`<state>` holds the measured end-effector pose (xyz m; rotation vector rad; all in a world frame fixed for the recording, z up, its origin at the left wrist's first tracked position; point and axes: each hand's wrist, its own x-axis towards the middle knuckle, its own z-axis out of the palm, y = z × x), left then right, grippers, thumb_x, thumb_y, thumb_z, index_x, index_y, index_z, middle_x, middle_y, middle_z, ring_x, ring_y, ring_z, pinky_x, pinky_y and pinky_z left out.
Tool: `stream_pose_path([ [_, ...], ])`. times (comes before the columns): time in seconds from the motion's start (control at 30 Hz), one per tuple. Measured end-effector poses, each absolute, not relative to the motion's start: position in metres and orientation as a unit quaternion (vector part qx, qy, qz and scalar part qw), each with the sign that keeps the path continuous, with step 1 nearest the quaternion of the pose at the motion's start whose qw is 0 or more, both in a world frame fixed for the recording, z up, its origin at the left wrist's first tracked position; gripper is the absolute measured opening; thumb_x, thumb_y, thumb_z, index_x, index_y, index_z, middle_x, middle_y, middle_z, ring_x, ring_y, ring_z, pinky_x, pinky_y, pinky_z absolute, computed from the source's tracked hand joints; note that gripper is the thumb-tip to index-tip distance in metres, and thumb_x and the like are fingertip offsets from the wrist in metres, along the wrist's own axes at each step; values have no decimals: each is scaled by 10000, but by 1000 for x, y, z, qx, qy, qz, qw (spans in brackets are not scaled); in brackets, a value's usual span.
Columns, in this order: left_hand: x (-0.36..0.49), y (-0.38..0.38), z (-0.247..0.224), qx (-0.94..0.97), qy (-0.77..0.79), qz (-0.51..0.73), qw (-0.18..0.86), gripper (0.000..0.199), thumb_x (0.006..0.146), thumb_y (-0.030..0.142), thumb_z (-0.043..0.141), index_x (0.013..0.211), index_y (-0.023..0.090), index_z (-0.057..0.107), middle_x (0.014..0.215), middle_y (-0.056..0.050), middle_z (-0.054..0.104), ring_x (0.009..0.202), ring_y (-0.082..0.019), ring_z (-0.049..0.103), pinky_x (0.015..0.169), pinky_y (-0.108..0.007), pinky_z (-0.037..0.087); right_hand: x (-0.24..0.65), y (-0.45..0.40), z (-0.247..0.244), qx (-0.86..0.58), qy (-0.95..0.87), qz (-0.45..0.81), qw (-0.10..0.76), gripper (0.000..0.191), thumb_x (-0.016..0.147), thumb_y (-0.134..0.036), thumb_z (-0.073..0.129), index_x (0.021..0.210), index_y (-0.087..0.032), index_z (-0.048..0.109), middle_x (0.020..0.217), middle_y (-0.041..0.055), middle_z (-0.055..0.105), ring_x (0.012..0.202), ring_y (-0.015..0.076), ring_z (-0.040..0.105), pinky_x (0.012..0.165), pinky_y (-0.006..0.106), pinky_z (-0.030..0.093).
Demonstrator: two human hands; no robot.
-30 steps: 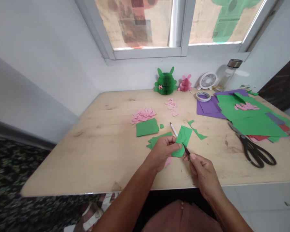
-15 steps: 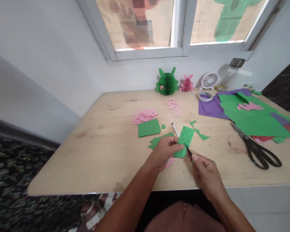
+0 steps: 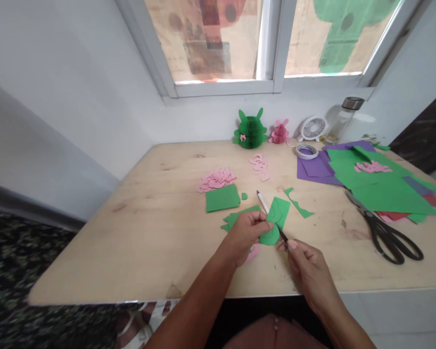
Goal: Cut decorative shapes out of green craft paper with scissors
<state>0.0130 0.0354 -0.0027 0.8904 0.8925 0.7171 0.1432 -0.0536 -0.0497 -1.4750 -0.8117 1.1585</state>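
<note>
My left hand [image 3: 249,236] pinches a piece of green paper [image 3: 279,211] between thumb and fingers. A curved outline is drawn on the paper, and its near end is rounded. In my right hand [image 3: 310,265] is a pair of small dark scissors [image 3: 282,234], its blades at the paper's right edge and its handles hidden by my fingers. Just beyond the paper lies a white pen [image 3: 262,201]. More green pieces [image 3: 236,217] lie beside my left hand, and a pink paper piece [image 3: 253,252] shows partly beneath it.
Large black-handled scissors [image 3: 388,232] lie at the right, near stacked green sheets [image 3: 381,194] and purple paper [image 3: 312,169]. Pink cutouts [image 3: 218,180], a green card [image 3: 223,198] and a green scrap [image 3: 298,203] lie around. Behind stand paper figures [image 3: 252,131], tape [image 3: 307,151], a fan [image 3: 313,128] and a bottle [image 3: 343,121].
The view has tilted up slightly, so everything sits lower in the picture. Both hands keep their grips, with the blades still at the paper's edge.
</note>
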Motion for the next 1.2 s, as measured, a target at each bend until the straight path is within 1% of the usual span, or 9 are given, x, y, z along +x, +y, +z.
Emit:
stream_pose_path([
  [0.07, 13, 35, 0, 413, 412, 328, 743, 243, 568, 295, 715, 552, 174, 505, 498, 51, 481, 445, -59, 377, 428, -193, 254, 144, -54, -50, -616, -342, 480, 523, 445, 784, -571, 583, 721, -139, 674, 516, -77, 200, 493, 106, 174, 465, 247, 123],
  [0.17, 14, 34, 1, 422, 420, 327, 734, 255, 554, 298, 724, 541, 175, 502, 495, 50, 469, 449, -59, 363, 428, -196, 244, 145, -55, -50, -620, -346, 473, 521, 437, 783, -562, 582, 734, -140, 686, 524, -71, 208, 498, 109, 182, 462, 248, 128],
  [0.43, 11, 37, -5, 424, 411, 318, 742, 254, 531, 316, 764, 563, 173, 557, 520, 16, 522, 500, -112, 485, 464, -219, 329, 146, -55, -49, -622, -349, 473, 517, 422, 789, -546, 586, 712, -143, 683, 496, -74, 218, 474, 100, 186, 438, 239, 135],
  [0.67, 10, 37, -6, 419, 404, 315, 750, 245, 540, 303, 760, 567, 165, 559, 559, 4, 555, 507, -103, 493, 498, -225, 374, 146, -55, -48, -626, -364, 460, 514, 403, 784, -534, 594, 706, -149, 684, 497, -64, 256, 478, 103, 188, 441, 244, 136],
  [0.73, 11, 37, -5, 418, 405, 313, 750, 243, 538, 303, 757, 570, 165, 560, 565, 2, 560, 512, -106, 498, 499, -226, 373, 146, -54, -47, -629, -368, 455, 512, 401, 784, -530, 593, 704, -148, 681, 505, -59, 268, 491, 107, 199, 452, 247, 143],
  [0.9, 12, 36, -6, 411, 425, 320, 740, 231, 561, 288, 741, 580, 166, 545, 543, 25, 529, 488, -92, 476, 459, -206, 311, 147, -55, -41, -641, -380, 449, 492, 435, 752, -576, 594, 695, -155, 688, 501, -54, 286, 497, 117, 215, 464, 252, 165],
  [1.0, 12, 34, -9, 383, 426, 349, 742, 252, 583, 300, 740, 582, 167, 526, 548, 32, 529, 492, -88, 485, 488, -210, 343, 150, -61, -45, -640, -372, 469, 481, 462, 743, -598, 599, 712, -148, 697, 496, -60, 280, 483, 112, 214, 459, 252, 143],
  [1.07, 12, 33, -12, 363, 424, 366, 744, 261, 583, 300, 748, 589, 166, 525, 551, 37, 524, 507, -89, 498, 527, -220, 381, 153, -66, -49, -640, -331, 483, 497, 476, 755, -601, 593, 750, -138, 701, 480, -78, 234, 459, 103, 188, 450, 248, 119],
  [1.2, 13, 26, -15, 346, 417, 369, 755, 268, 580, 291, 765, 607, 161, 532, 573, 33, 541, 537, -97, 521, 566, -238, 415, 156, -67, -49, -609, -296, 450, 583, 444, 767, -560, 614, 819, -131, 716, 486, -72, 299, 449, 101, 244, 429, 241, 174],
])
